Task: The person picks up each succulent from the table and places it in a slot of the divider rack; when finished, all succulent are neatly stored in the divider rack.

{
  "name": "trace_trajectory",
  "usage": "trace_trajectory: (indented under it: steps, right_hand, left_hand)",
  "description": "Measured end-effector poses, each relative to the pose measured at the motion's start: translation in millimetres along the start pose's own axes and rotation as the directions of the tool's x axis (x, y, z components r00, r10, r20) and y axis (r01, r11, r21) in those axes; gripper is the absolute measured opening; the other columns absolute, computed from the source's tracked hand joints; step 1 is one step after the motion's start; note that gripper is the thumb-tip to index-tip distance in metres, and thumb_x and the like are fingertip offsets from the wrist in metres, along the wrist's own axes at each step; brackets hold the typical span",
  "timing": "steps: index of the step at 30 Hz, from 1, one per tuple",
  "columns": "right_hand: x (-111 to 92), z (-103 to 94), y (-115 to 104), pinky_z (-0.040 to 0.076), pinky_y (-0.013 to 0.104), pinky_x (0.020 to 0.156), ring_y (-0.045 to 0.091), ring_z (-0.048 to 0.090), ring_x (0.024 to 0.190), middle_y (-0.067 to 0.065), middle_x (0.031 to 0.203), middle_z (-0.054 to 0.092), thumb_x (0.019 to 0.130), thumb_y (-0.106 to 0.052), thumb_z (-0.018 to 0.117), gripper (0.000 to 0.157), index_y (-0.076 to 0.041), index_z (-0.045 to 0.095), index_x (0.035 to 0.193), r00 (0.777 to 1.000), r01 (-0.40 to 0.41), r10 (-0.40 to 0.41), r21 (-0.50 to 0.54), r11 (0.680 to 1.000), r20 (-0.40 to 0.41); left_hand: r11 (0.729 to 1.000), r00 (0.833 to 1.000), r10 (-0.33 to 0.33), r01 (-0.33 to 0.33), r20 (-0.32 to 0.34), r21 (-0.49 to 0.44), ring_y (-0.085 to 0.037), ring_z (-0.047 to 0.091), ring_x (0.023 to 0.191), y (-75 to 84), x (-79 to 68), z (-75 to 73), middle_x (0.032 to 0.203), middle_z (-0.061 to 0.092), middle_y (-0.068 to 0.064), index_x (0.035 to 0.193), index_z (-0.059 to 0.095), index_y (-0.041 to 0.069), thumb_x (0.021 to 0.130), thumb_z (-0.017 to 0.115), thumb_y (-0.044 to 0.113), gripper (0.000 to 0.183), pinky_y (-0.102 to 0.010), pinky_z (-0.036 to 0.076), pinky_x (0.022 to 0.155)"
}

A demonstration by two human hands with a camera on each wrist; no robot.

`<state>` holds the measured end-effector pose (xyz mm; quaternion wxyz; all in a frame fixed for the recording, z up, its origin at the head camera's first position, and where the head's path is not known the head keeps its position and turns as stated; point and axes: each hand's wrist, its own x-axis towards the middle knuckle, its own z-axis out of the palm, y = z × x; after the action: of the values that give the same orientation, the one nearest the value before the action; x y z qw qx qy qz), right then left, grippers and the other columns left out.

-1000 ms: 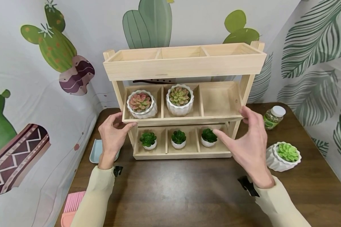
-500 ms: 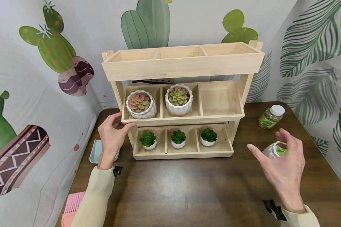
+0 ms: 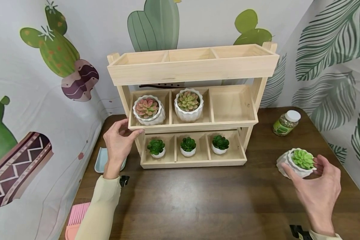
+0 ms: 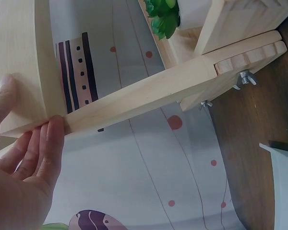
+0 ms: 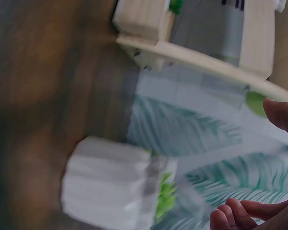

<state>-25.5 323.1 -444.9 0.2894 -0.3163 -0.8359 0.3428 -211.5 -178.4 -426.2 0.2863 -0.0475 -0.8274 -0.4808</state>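
In the head view a three-tier wooden plant stand stands on the table. My left hand grips the left end of its middle tray, thumb on the front board and fingers curled round the end, as the left wrist view shows. My right hand is at the far right, thumb and fingers spread on either side of a white fluted pot with a bright green succulent. In the right wrist view a gap shows between the fingertips and the white pot. A pink succulent and a yellow-green succulent sit in the middle tray.
Several small dark green plants fill the bottom tray. A white-lidded jar stands behind the bright green succulent. A pale blue tray and a pink brush lie at the left. A patterned cloth backs the table.
My right hand has left the stand's right end and moved right and down to the potted bright green succulent. The left hand has stayed on the tray.
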Motion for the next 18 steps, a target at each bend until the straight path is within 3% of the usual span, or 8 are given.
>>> trace_trajectory:
  steps: [4,7,9,11,14,18]
  right_hand:
    - [4.4,0.1,17.1,0.027,0.012,0.099,-0.025,0.029,0.1,-0.037,0.11,0.032,0.078,-0.025,0.096,0.087,-0.002,0.056,0.152,0.999,-0.043,0.043,-0.007,0.999,-0.008]
    - [10.5,2.4,29.2,0.034,0.027,0.108,-0.02,0.026,0.103,-0.028,0.11,0.037,0.08,-0.029,0.095,0.089,0.0,0.053,0.153,0.997,-0.077,0.077,-0.029,0.997,0.001]
    - [14.8,3.4,36.7,0.035,0.044,0.114,-0.005,0.04,0.115,-0.01,0.111,0.047,0.081,-0.03,0.094,0.091,0.004,0.051,0.153,0.995,-0.095,0.097,-0.046,0.994,0.022]
    - [18.9,4.8,43.5,0.034,0.056,0.116,0.018,0.046,0.127,0.01,0.114,0.051,0.082,-0.032,0.093,0.092,0.007,0.048,0.153,0.992,-0.113,0.116,-0.062,0.992,0.048]
    - [24.0,7.2,52.3,0.03,0.065,0.117,0.049,0.036,0.142,0.031,0.125,0.047,0.085,-0.033,0.09,0.093,0.011,0.044,0.153,0.985,-0.134,0.141,-0.077,0.988,0.095]
    - [30.1,12.4,61.2,0.03,0.066,0.118,0.051,0.034,0.143,0.035,0.134,0.047,0.086,-0.034,0.089,0.095,0.012,0.042,0.155,0.979,-0.135,0.145,-0.081,0.988,0.14]
  left_hand:
    - [1.0,1.0,-0.001,0.001,0.0,-0.008,0.017,0.063,0.095,0.1,0.4,0.0,0.112,0.079,-0.022,0.122,0.078,-0.004,0.076,0.101,0.01,0.053,0.0,0.055,0.085]
    - [1.0,1.0,0.001,-0.001,0.0,-0.016,0.017,0.063,0.093,-0.1,0.8,0.0,0.111,0.079,-0.023,0.121,0.078,-0.004,0.075,0.101,0.009,0.054,-0.001,0.056,0.084]
    - [1.0,1.0,0.004,-0.004,0.002,-0.014,0.018,0.063,0.093,-0.4,1.0,0.2,0.111,0.079,-0.022,0.121,0.078,-0.004,0.075,0.101,0.009,0.053,-0.001,0.055,0.084]
    - [1.0,1.0,0.007,-0.007,0.003,-0.01,0.018,0.063,0.093,-1.1,1.1,0.5,0.111,0.079,-0.022,0.121,0.078,-0.004,0.075,0.102,0.01,0.053,0.0,0.055,0.084]
    - [1.0,1.0,0.009,-0.009,0.005,-0.007,0.018,0.063,0.093,-1.5,0.8,0.7,0.111,0.079,-0.022,0.121,0.078,-0.004,0.075,0.102,0.01,0.053,0.0,0.055,0.084]
    - [1.0,1.0,0.01,-0.009,0.002,-0.009,0.018,0.063,0.093,-1.9,0.2,0.2,0.112,0.079,-0.023,0.122,0.077,-0.005,0.075,0.101,0.009,0.054,-0.001,0.055,0.085]
